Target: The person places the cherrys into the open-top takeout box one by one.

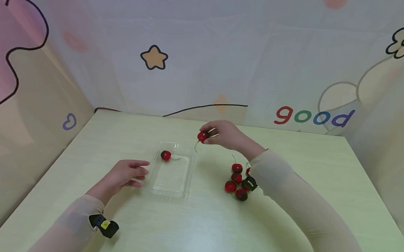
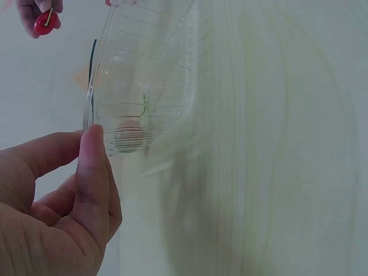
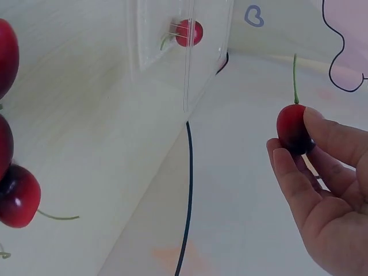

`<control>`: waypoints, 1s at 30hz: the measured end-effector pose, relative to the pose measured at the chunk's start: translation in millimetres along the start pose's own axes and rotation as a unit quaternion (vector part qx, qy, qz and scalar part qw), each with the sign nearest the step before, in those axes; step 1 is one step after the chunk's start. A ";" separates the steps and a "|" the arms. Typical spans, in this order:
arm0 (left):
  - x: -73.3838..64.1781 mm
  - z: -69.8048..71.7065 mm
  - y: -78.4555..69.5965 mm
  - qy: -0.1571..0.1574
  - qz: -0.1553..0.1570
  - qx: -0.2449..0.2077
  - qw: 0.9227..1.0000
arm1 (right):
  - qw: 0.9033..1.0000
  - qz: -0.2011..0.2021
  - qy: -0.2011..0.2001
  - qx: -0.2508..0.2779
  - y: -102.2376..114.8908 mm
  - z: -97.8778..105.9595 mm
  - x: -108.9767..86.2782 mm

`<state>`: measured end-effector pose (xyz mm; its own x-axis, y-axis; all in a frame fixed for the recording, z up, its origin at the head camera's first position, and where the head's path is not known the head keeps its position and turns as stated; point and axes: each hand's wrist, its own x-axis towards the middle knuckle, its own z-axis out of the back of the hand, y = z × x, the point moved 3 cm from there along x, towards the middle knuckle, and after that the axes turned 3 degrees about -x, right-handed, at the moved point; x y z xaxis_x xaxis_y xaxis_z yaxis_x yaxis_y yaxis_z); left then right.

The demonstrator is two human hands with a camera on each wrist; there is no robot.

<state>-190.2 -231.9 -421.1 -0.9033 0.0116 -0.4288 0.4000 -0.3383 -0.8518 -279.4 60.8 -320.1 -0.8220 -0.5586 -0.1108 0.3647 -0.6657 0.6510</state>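
My right hand (image 1: 225, 135) pinches a dark red cherry (image 3: 293, 127) between thumb and fingertips, above the table and just past the far right corner of a clear plastic box (image 1: 188, 181). The cherry's green stem hangs down in the head view. At the box's left side, my left hand (image 1: 124, 174) pinches the rim between thumb and fingers, as the left wrist view shows. One cherry (image 1: 166, 155) with its stem lies inside the box, toward the far left. To the right, several cherries (image 1: 236, 178) sit in a group, partly hidden behind my right forearm.
The pale wooden table (image 1: 194, 234) reaches back to a printed cloth backdrop (image 1: 206, 64), with more cloth on both sides. Each wrist wears a small black camera; the right one (image 1: 249, 183) overlaps the group of cherries in the head view.
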 end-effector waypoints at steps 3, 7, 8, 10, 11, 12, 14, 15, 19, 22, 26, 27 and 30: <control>-0.4 0.3 -1.1 0.000 -0.002 0.000 1.000 | 1.000 -0.005 0.005 0.002 2.0 -5.1 7.7; -2.1 0.6 0.0 -0.001 -0.001 0.000 1.000 | 1.000 -0.011 0.019 0.003 3.2 -14.4 16.9; -2.5 0.4 0.8 -0.001 0.000 0.000 1.000 | 1.000 -0.013 0.023 0.003 3.3 -16.6 18.6; -3.0 0.2 1.6 -0.001 0.001 0.001 1.000 | 0.999 -0.017 0.030 0.002 3.5 -20.3 21.6; -3.1 0.1 1.6 0.000 0.000 0.002 1.000 | 0.999 -0.017 0.032 0.002 3.7 -21.8 23.1; -3.1 -0.1 1.6 0.000 -0.001 0.002 1.000 | 0.999 -0.017 0.034 0.002 3.6 -23.3 24.7; -2.9 -0.5 1.3 0.000 -0.001 0.002 1.000 | 0.999 -0.015 0.039 0.003 3.7 -25.7 28.4; -2.8 -0.7 0.9 0.000 -0.001 0.001 1.000 | 0.999 -0.013 0.042 0.003 3.8 -26.9 30.5; -2.2 -1.0 -0.1 0.001 -0.002 0.001 1.000 | 0.998 -0.003 0.058 -0.008 3.9 -32.6 38.7; -1.8 -0.7 0.1 0.003 -0.003 0.001 1.000 | 0.997 0.004 0.074 -0.019 4.1 -37.8 43.4; -1.3 -0.4 0.7 0.004 -0.004 -0.001 1.000 | 0.996 0.010 0.090 -0.029 3.7 -45.7 49.7; -1.3 -0.5 0.7 0.005 -0.004 -0.002 1.000 | 0.995 0.012 0.092 -0.033 3.3 -47.7 51.4; -1.1 -1.4 0.3 0.004 -0.003 -0.001 1.000 | 0.994 0.013 0.099 -0.046 1.5 -53.2 56.0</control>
<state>-188.8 -230.7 -421.4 -0.9049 0.0210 -0.4252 0.3942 -0.3354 -0.8556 -301.6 2.2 -365.3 -0.7123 -0.6573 -0.2462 0.4309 -0.6864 0.5859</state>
